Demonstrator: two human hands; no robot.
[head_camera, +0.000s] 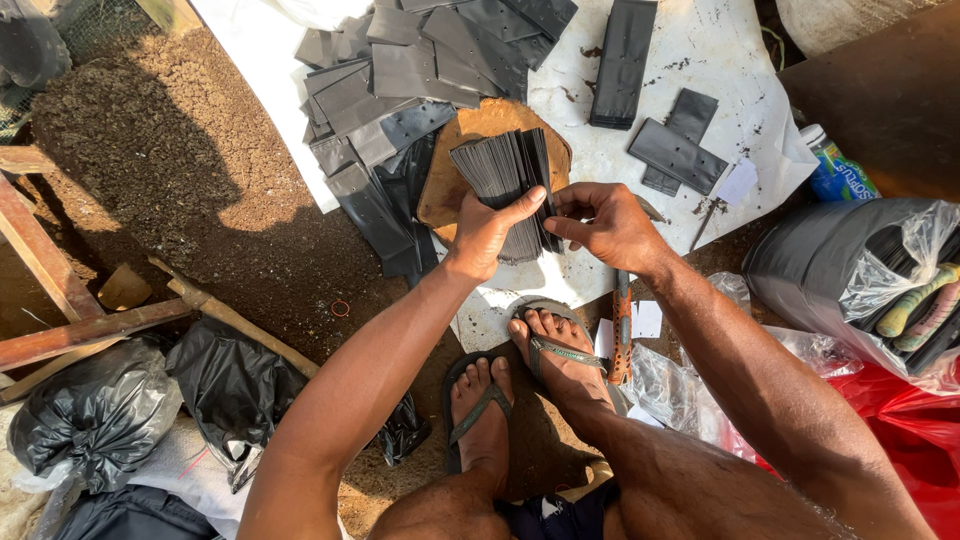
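Two bare hands of mine grip one fanned stack of flat black plastic sleeves (505, 185) over a round wooden board (480, 125).

My left hand (487, 232) pinches the near end of the stack, thumb on top and fingers under; my right hand (605, 222) closes on its right near corner, fingertips curled in. The stack rests on the board, which lies on a white sheet (700, 60) spread over bare soil, just ahead of my sandalled feet (530, 370). Its long axis runs away from me, near end in my hands, far end spreading toward a loose heap of more black sleeves (400, 90). I judge I am squaring or counting the bundle; the next move calls for a steady pinch so the slippery strips stay aligned.
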